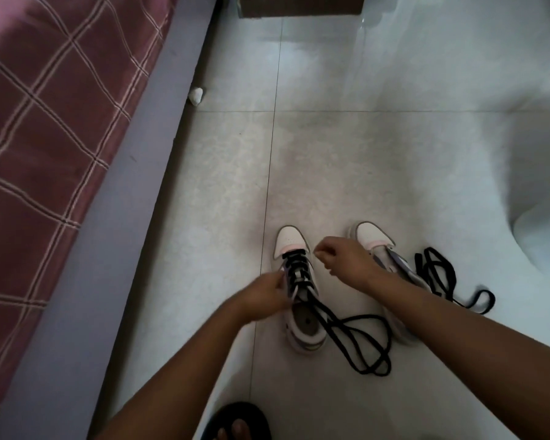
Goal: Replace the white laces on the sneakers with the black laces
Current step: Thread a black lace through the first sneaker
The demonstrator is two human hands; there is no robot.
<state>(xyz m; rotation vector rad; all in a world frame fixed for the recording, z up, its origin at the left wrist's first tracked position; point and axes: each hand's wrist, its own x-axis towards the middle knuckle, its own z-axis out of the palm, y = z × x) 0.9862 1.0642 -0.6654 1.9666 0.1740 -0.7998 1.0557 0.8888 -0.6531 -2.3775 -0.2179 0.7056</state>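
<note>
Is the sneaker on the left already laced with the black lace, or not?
Partly laced: black lace crosses the left sneaker near its toe, and its long ends trail loose on the floor.

plaid maroon bedspread left | white crumpled wad (by bed edge) | brown box top | black sandal bottom

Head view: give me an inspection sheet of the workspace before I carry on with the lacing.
Surface: pale tiled floor, glossy, grout lines visible.
Job's things: left sneaker partly laced with a black lace, its tail looped on the floor; right sneaker with no lace seen in it; second black lace loose beside it. White laces: nothing seen.
Clutter: small white crumpled lump by the bed base.
Grips: left hand holds the left sneaker's lacing area; right hand curled, apparently pinching something too small to tell.
Cables: nothing seen.
Surroundings: checked maroon bedding, brown box, dark sandal.
</note>
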